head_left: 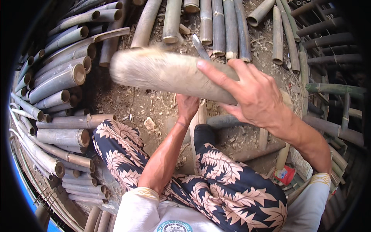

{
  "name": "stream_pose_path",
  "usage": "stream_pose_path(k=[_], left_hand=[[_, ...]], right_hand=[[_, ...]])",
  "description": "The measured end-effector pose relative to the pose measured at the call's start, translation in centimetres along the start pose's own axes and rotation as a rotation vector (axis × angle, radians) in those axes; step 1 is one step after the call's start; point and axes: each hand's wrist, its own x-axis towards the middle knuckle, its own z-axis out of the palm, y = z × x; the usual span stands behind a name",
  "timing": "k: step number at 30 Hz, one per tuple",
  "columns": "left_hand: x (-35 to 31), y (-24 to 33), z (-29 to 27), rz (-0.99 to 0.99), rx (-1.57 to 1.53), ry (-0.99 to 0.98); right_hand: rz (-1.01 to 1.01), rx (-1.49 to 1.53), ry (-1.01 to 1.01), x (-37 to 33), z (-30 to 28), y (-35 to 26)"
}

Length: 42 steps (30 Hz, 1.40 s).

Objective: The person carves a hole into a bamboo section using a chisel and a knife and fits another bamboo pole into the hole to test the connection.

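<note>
My right hand (257, 91) is closed around the right end of a thick pale wooden piece (162, 73), thumb underneath and index finger along the top. This piece lies across the view, and its far left end is smeared by motion. Just below it, my left hand (188, 105) is curled closed beside an upright pale bamboo post (200, 115). The wooden piece hides part of that hand, so what it grips cannot be made out. A metal blade (199, 47) sticks out beyond the wooden piece; its other end is hidden.
Cut bamboo lengths (62, 83) are stacked at the left, with more bamboo tubes (218, 29) lying ahead. A bamboo rack (334, 60) stands at the right. Chips litter the dirt floor (135, 102). A red packet (285, 175) lies beside my right leg (232, 174).
</note>
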Motion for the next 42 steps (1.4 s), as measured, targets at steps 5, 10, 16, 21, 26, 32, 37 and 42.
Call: stream_pose_path(k=[5,10,16,21,26,32,37,42], left_hand=[[-0.7,-1.1,1.4,0.143,0.018,0.05],[-2.1,-0.6,-1.4,-0.284,-0.258,0.116],[-4.7,1.4,-5.2,-0.179,-0.58,-0.008],[-5.5,1.3,-3.7,-0.15,-0.495,-0.026],[-4.8,1.6,-4.0,-0.096,-0.445,-0.034],[-4.8,1.4,-3.3,-0.108,-0.439,-0.044],[-4.7,1.6,-3.3,-0.105,-0.393,-0.031],[-4.4,1.3,-3.2,-0.13,-0.392,-0.078]], right_hand=[[0.143,0.111,-0.18,-1.6,1.7,-0.3],[0.307,0.377,-0.096,-3.1,2.3,0.6],[0.379,0.702,0.169,-5.7,2.5,1.6],[0.341,0.743,0.22,-5.7,2.2,1.6],[0.324,0.745,0.223,-5.7,1.7,1.6],[0.317,0.73,0.213,-5.7,1.7,1.5],[0.346,0.802,0.174,-5.5,1.7,1.5],[0.34,0.786,0.166,-5.5,1.6,1.5]])
